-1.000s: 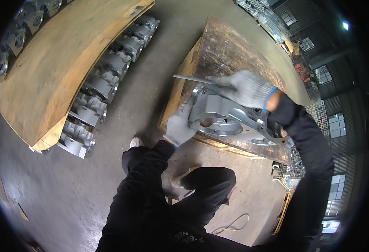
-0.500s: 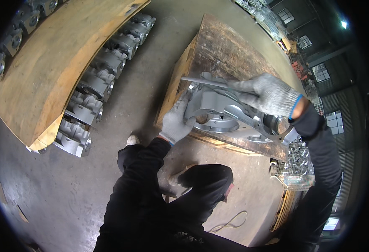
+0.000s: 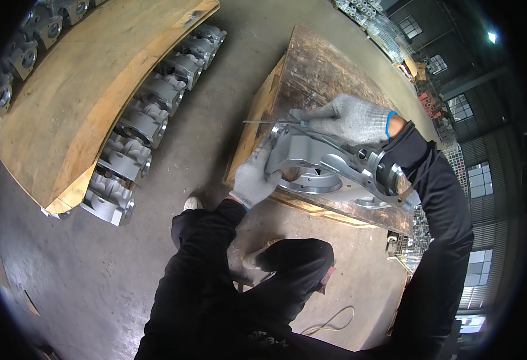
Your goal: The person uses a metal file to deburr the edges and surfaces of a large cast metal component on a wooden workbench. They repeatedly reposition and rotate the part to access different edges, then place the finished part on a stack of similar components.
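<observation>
One grey casting (image 3: 335, 165) sits on one worn bench (image 3: 323, 66), with two gloved hands on it, left (image 3: 252, 180) and right (image 3: 350, 120). One thin file (image 3: 269, 122) is out. Seven castings (image 3: 146, 120) line the floor beside one wooden pallet (image 3: 83, 90); more crowd its far edge, too blurred to count.

My gloved left hand (image 3: 252, 180) grips the grey metal casting (image 3: 329, 165) on the wooden bench (image 3: 317, 66). My right hand (image 3: 350, 119) holds a thin file (image 3: 272, 122) against its upper edge
</observation>
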The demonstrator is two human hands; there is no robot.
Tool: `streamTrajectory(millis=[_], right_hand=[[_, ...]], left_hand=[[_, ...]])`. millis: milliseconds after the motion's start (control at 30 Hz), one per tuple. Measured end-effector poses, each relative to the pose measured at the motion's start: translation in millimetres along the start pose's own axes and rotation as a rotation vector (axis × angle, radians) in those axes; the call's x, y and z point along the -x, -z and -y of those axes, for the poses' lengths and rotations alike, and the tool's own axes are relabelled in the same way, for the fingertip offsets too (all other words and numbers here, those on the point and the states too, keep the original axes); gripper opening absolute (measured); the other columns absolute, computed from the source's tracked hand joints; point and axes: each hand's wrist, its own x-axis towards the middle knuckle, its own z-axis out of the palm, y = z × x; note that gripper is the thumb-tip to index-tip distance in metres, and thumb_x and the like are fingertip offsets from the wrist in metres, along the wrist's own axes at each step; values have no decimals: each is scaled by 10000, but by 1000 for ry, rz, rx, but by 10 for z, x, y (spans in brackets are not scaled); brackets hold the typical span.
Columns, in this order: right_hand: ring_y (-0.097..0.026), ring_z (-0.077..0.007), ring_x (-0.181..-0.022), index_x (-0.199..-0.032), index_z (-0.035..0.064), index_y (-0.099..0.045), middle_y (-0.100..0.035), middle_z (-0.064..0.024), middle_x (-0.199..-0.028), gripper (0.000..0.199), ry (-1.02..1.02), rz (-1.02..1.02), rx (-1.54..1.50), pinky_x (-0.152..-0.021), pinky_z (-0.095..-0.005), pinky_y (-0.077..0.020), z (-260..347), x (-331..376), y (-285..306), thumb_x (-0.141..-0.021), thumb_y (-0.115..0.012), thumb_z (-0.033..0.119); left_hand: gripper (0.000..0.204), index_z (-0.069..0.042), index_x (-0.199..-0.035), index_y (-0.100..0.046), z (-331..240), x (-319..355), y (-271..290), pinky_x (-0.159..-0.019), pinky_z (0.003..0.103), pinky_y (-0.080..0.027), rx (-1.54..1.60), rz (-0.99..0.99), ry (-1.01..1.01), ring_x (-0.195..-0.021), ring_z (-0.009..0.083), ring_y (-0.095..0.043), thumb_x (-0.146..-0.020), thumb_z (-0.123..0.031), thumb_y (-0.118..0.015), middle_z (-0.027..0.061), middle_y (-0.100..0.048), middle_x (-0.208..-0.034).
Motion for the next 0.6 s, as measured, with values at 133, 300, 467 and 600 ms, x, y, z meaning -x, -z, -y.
streamTrajectory(millis=[133, 300, 467, 600], right_hand=[[-490, -41, -459, -1453, 84, -658, -640, 30, -675, 449, -393, 81, -175, -418, -219, -379, -30, 31, 63, -1087, -614, 340], [-567, -107, -540, -1435, 86, -675, -675, -34, -695, 436, -110, 24, -82, -553, -306, -483, -50, 5, -38, -1079, -632, 334], [-645, -126, -648, -1423, 112, -687, -706, -91, -744, 417, -213, 5, -19, -655, -321, -535, 110, 153, -4, -1058, -634, 307], [-754, -278, -756, -1363, 126, -726, -780, -158, -866, 362, -16, -134, 118, -755, -400, -593, 75, 141, -288, -1025, -644, 225]], left_hand=[[782, -42, -1534, -484, -20, 17, 5, -1025, 465, -557, -49, -18, 15, -1248, 424, -650, -822, -224, -752, 269, -575, -1490], [783, -47, -1539, -478, -42, -7, 21, -1015, 464, -562, -24, -18, 12, -1252, 414, -650, -823, -223, -741, 263, -561, -1508], [797, -35, -1542, -474, -36, 6, 22, -1016, 452, -567, -68, 4, 37, -1262, 415, -646, -818, -227, -747, 263, -560, -1512], [795, -17, -1533, -479, -14, -10, 0, -1025, 450, -563, -26, 39, 93, -1258, 421, -647, -818, -226, -756, 271, -572, -1493]])
